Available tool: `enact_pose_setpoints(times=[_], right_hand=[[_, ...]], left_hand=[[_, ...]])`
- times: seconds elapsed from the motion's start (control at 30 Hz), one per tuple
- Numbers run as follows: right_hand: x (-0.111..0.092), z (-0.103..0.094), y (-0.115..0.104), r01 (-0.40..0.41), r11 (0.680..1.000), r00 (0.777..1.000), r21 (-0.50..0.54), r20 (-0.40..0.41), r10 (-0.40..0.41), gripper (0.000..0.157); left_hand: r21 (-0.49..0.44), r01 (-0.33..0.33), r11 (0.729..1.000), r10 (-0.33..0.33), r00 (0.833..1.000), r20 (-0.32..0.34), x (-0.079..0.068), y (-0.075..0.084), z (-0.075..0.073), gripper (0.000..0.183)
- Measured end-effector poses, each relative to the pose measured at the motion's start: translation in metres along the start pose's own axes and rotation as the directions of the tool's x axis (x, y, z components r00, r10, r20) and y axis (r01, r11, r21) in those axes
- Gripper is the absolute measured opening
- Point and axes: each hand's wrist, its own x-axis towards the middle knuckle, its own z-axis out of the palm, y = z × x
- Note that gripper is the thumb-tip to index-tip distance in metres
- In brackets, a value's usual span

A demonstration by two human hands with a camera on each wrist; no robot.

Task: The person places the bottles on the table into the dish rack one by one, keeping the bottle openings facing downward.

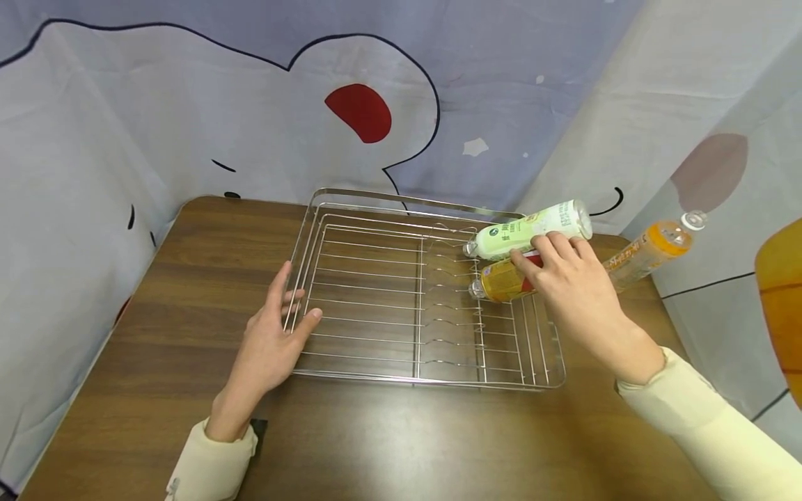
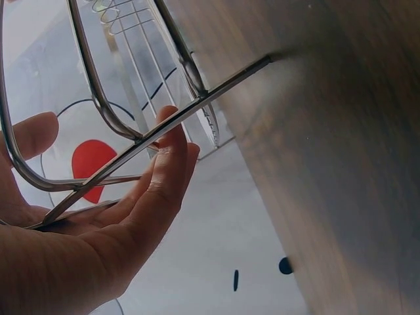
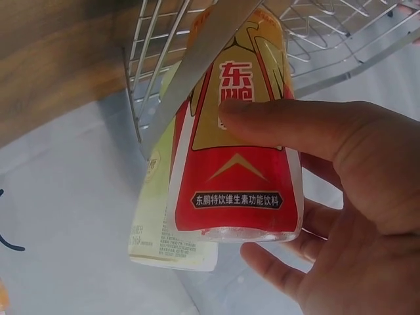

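The right hand (image 1: 573, 289) holds the gold-and-red bottle (image 1: 503, 280), thumb on its label, neck pointing inward over the right part of the wire rack (image 1: 407, 200). The green bottle (image 1: 529, 233) lies beside it, nearer the rack's far edge. The left hand (image 1: 269, 348) spreads wide around the rack's left side.

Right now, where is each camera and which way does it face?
Head: worn there, facing forward-down at wire rack; left hand and right hand show.
Left wrist: worn there, facing the wire rack; left hand shows.
Right wrist: worn there, facing the red-gold bottle; right hand shows.
Head and right wrist share green bottle.
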Motion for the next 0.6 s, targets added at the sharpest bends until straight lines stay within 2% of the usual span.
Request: enact_pose_setpoints(times=[0.6], right_hand=[[-0.0025,-0.001,0.0016,0.013,0.999,1.0,0.041,-0.009,-0.012,0.066]], left_hand=[[0.019,-0.005,1.0,0.005,1.0,-0.004,-0.0003,0.0012,0.0002,0.093]])
